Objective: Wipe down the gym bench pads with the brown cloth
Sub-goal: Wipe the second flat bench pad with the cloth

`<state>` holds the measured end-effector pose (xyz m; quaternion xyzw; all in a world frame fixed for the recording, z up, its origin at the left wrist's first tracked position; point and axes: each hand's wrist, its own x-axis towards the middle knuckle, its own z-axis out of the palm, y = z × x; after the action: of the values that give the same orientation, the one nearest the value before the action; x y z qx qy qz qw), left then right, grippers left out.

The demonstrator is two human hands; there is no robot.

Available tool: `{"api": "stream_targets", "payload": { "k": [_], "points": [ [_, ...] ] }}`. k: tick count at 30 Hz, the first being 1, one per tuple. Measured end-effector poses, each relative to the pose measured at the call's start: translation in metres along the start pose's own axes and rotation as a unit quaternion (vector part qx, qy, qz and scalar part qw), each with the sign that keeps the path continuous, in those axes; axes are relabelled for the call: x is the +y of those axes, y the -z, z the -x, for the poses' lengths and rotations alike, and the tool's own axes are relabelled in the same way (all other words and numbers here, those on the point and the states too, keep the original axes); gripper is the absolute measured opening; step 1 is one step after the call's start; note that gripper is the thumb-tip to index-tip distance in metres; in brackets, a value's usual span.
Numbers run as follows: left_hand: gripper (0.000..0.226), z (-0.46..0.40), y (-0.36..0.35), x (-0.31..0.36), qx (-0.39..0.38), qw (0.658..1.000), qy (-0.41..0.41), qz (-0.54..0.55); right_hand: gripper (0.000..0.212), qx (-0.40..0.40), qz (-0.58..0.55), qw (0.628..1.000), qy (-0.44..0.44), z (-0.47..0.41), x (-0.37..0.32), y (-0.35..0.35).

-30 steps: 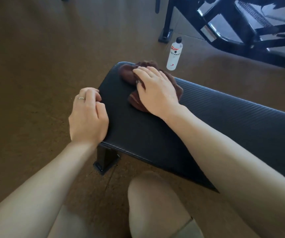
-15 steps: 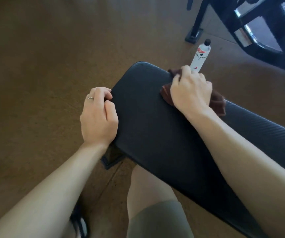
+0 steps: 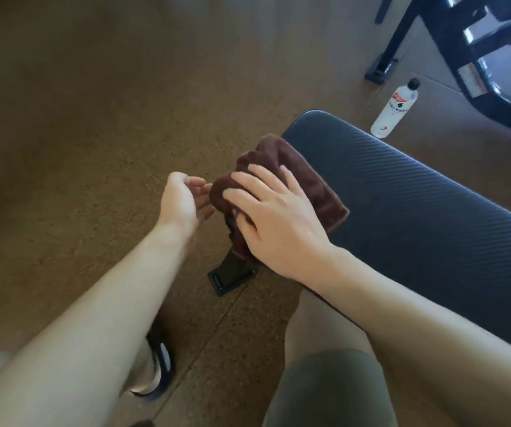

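Off the bench's left end, above the brown floor [image 3: 94, 124], the left hand [image 3: 183, 204] hangs with its fingers loosely curved and holding nothing, fingertips just beside the brown cloth [image 3: 282, 167]. That cloth is bunched over the left end edge of the black bench pad [image 3: 417, 198], partly hanging down the end. On it lies the right hand [image 3: 275, 223], fingers spread and pressing the cloth down. Past the pad's far edge, a white bottle [image 3: 394, 109] stands on the floor near a black machine frame [image 3: 476, 57].
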<state>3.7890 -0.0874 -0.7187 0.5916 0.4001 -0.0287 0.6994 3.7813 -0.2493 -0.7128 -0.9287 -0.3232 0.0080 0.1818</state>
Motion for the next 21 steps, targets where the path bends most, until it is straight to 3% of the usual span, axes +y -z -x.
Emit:
{"api": "stream_targets", "payload": {
  "k": [2,5,9,12,15,21],
  "points": [
    [0.059,-0.006,0.014,0.001,-0.092,0.994,0.055,-0.028,0.039,-0.032,0.042,0.998,0.041,0.017,-0.006,0.001],
    [0.070,-0.015,0.019,-0.006,-0.194,0.974,0.114,-0.032,0.036,-0.093,0.117,0.983,0.106,0.009,-0.011,0.000],
    [0.072,-0.021,0.017,-0.011,-0.178,0.974,0.138,-0.023,0.032,-0.142,0.186,0.968,0.088,-0.037,-0.035,-0.014],
    [0.073,-0.026,0.022,-0.011,-0.178,0.975,0.133,-0.025,0.033,-0.112,0.218,0.968,0.049,-0.044,-0.046,-0.020],
    [0.074,-0.023,0.017,-0.009,-0.219,0.967,0.116,-0.064,0.034,-0.052,0.194,0.977,0.066,0.006,-0.035,-0.019],
    [0.075,-0.018,0.008,0.000,-0.227,0.963,0.076,-0.120,0.043,-0.048,0.184,0.976,0.102,0.096,0.000,-0.002]
  ]
}}
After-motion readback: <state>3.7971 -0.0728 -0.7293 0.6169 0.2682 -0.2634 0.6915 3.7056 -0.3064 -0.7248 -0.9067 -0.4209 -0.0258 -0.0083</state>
